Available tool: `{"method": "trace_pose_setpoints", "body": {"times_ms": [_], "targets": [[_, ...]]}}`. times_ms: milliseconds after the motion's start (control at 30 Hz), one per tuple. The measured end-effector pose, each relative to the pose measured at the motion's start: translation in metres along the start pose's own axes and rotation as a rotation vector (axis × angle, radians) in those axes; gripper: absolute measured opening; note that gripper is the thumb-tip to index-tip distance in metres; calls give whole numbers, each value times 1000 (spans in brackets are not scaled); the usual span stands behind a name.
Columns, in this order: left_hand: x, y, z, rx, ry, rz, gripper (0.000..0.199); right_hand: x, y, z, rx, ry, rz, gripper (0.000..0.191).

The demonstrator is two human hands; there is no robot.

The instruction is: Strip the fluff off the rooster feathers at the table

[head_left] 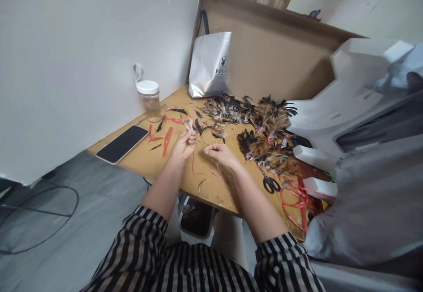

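Observation:
My left hand (pixel 185 144) is closed, gripping a few small feathers (pixel 188 124) whose pale and brownish tips stick up above the fingers. To its right, over the table (pixel 208 181), my right hand (pixel 220 154) has thumb and fingertips pinched together; whether anything thin is between them is too small to make out. Loose dark feathers (pixel 198 126) lie just beyond both hands. Bunches of black and brown feathers (pixel 228 109) are heaped farther back, with more feather bunches (pixel 269 155) to the right. Red plastic strips (pixel 167 141) lie left of my left hand.
A phone (pixel 123 144) and a lidded jar of liquid (pixel 151 100) stand along the left edge. A silver bag (pixel 210 65) leans at the back. Black-handled scissors (pixel 271 183) and red plastic ribbon (pixel 297 204) lie right. Below the table edge is a bin (pixel 197 234).

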State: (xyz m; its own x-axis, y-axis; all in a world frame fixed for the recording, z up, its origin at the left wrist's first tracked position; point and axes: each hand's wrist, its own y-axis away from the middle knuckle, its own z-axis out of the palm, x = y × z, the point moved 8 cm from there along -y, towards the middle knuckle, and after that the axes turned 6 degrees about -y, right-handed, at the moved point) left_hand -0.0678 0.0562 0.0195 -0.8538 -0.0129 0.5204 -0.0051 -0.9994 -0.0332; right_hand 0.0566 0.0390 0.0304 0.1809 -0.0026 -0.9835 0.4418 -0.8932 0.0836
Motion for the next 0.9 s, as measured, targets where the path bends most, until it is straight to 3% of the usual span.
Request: {"method": "trace_pose_setpoints", "body": {"times_ms": [200,333,533,900], "targets": [[-28,-1,11,-135,-265,-123,15,12,-8,-27,160,-369,-84,29],[-45,-1,11,-130,-433,-192,19,28,-10,-33,208,-504,-104,29],[-61,-2,14,-194,-516,-241,19,29,-9,-32,121,-611,-113,25],[-69,3,13,-229,-663,-314,22,34,-10,-42,171,-605,-131,20]]}}
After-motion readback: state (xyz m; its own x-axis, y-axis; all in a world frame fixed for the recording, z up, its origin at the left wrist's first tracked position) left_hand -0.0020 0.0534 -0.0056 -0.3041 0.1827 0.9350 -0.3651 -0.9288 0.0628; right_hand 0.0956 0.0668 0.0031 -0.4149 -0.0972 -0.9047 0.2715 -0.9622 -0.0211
